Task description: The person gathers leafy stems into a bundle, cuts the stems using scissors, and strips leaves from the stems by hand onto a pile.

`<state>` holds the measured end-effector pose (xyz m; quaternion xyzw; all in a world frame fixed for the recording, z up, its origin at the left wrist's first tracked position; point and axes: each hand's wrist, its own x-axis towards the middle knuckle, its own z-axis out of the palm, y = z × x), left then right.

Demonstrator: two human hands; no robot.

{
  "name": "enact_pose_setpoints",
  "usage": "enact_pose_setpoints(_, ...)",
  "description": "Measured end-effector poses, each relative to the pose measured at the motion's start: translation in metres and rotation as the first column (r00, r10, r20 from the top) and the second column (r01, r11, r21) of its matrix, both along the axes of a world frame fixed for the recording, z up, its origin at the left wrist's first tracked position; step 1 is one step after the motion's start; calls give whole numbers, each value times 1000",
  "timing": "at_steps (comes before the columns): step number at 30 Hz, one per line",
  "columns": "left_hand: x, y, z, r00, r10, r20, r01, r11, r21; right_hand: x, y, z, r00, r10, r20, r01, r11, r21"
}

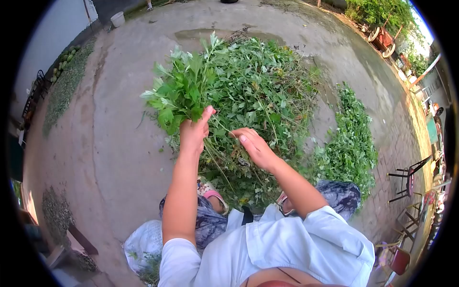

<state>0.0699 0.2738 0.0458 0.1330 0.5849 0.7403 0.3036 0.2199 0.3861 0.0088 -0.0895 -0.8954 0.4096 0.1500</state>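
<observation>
My left hand (195, 131) is closed around the stems of a leafy green bunch (184, 88), whose leaves fan out above and to the left of the fist. Just right of it, my right hand (253, 146) has its thumb and fingers brought together at a thin stem (222, 125) that runs toward the left hand. Both hands are over a large pile of cut green plants (258, 86) on the concrete ground. Loose stems hang below the left hand, over the near part of the pile.
A second, narrower heap of greens (351, 138) lies at the right. A white sack (143, 244) rests near my left knee. Chairs (409, 179) stand at the far right. A white bucket (117, 19) and drying plant matter (69, 91) are at the upper left.
</observation>
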Motion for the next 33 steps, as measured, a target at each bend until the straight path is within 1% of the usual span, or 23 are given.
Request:
enact_pose_setpoints(1,-1,1,-1,1000,-9,3,9,1000,-8,0,1,-1,982,-73,-172,33,974,-225)
enact_pose_setpoints(2,-2,-1,-2,997,-43,64,43,999,9,4,11,2,994,-91,-57,53,876,-480)
enact_pose_setpoints(3,-1,-2,-3,989,-76,127,72,997,29,4,15,12,975,-221,-12,161,746,-646)
enact_pose_setpoints(5,2,-3,-4,984,-84,159,79,996,35,5,36,10,958,-287,-4,186,631,-753)
enact_pose_setpoints(6,1,-4,-4,980,-109,169,104,994,36,8,42,10,957,-291,-1,190,627,-756)
enact_pose_setpoints(8,-4,-4,-7,975,-143,171,140,990,33,13,51,9,974,-218,65,213,775,-595)
enact_pose_setpoints(9,-5,-4,-8,974,-146,174,143,989,31,13,49,8,973,-221,68,217,773,-596)
enact_pose_setpoints(12,-5,-3,-7,970,-155,189,146,987,60,9,37,-4,998,-60,-15,43,845,-532)
enact_pose_setpoints(15,-4,-2,-9,965,-142,219,131,989,64,2,28,-16,994,112,-20,-113,949,-294)
enact_pose_setpoints(17,-8,-3,-12,962,-176,208,166,984,67,-2,27,-24,993,119,-25,-121,942,-314)
enact_pose_setpoints(19,-8,1,-21,969,-128,211,113,990,81,-8,41,-37,996,-1,85,34,922,-387)
enact_pose_setpoints(20,-7,1,-22,958,-129,258,105,989,102,-12,49,-41,975,-211,66,221,938,-268)
enact_pose_setpoints(21,-5,2,-19,957,-136,257,111,988,110,-17,57,-43,913,-407,19,405,902,-153)
enact_pose_setpoints(22,-2,2,-15,955,-130,265,105,989,107,-24,67,-46,829,-536,-160,554,827,97)
enact_pose_setpoints(25,-6,3,-13,953,-130,275,105,989,106,-44,101,-52,723,-642,-255,690,654,310)
enact_pose_setpoints(26,-14,2,-23,918,-167,359,114,980,165,-49,111,-54,724,-640,-257,689,655,311)
enact_pose_setpoints(27,-17,3,-22,875,-208,437,118,967,225,-53,119,-54,749,-663,7,597,680,425)
enact_pose_setpoints(28,-15,6,-20,890,-106,443,53,990,131,-53,125,-53,701,-661,268,480,715,509)
enact_pose_setpoints(29,-15,7,-18,891,-107,441,52,990,134,-50,130,-53,702,-661,264,480,714,511)
enact_pose_setpoints(30,-15,7,-17,920,-99,379,70,993,91,-46,133,-48,742,-670,41,592,682,429)
enact_pose_setpoints(31,-15,8,-16,945,-92,315,81,996,48,-42,137,-43,728,-660,-186,679,659,322)
enact_pose_setpoints(32,-14,10,-15,949,-75,306,70,997,27,-36,139,-38,700,-656,-281,714,658,240)
enact_pose_setpoints(33,-14,10,-15,949,-72,308,65,997,33,-28,136,-24,722,-641,-260,685,717,132)
